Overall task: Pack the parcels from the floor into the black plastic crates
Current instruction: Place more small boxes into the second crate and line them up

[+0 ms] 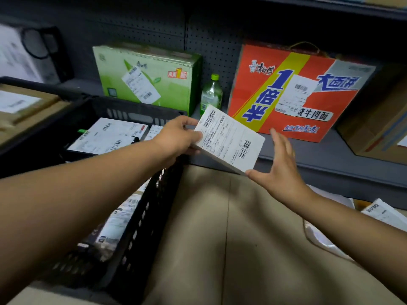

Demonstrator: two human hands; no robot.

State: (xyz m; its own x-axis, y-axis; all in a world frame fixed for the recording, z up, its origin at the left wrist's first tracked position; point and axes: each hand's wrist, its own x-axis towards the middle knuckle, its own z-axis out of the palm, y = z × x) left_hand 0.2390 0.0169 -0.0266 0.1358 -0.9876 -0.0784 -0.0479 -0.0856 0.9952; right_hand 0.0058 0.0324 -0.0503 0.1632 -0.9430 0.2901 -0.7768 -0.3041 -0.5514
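Right now the left hand (176,137) is gripping a flat white parcel (231,139) by its near-left edge, thumb on the labelled face and fingers curled underneath. It is holding the parcel tilted in the air, just past the right end of the black plastic crate (141,225). The right hand (279,168) is hovering to the right of the parcel with fingers straight and spread — its thumb tip is lying at the parcel's lower corner, though whether it is touching I cannot tell. Below and to the left of the left hand, more labelled parcels (110,135) are lying inside the crate. Beyond both hands, a green carton (147,78), a green bottle (211,93) and an orange noodle box (295,93) are standing on a dark shelf (330,157). Under the right hand the beige floor (220,238) is showing — another parcel (383,213) is lying to the right of that forearm.
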